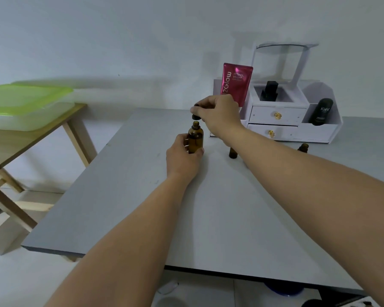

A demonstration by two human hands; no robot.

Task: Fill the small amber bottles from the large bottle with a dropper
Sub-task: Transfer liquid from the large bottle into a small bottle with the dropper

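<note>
A see-through box with a green lid [27,103] sits on the wooden table [31,142]. On the gray table [142,207], the left hand [182,158] holds the big brown bottle [196,136] standing up. Its top is open. I cannot tell how full it is. The right hand [217,114] pinches the black dropper top [195,117] just above it. Two small brown bottles [232,152] [303,148] stand open farther right. The white drawer box [297,131] holds a pink tube [236,83] and a black bottle [321,111].

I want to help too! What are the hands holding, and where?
The left hand grips the large amber bottle round its body. The right hand pinches the dropper by its black cap.
</note>
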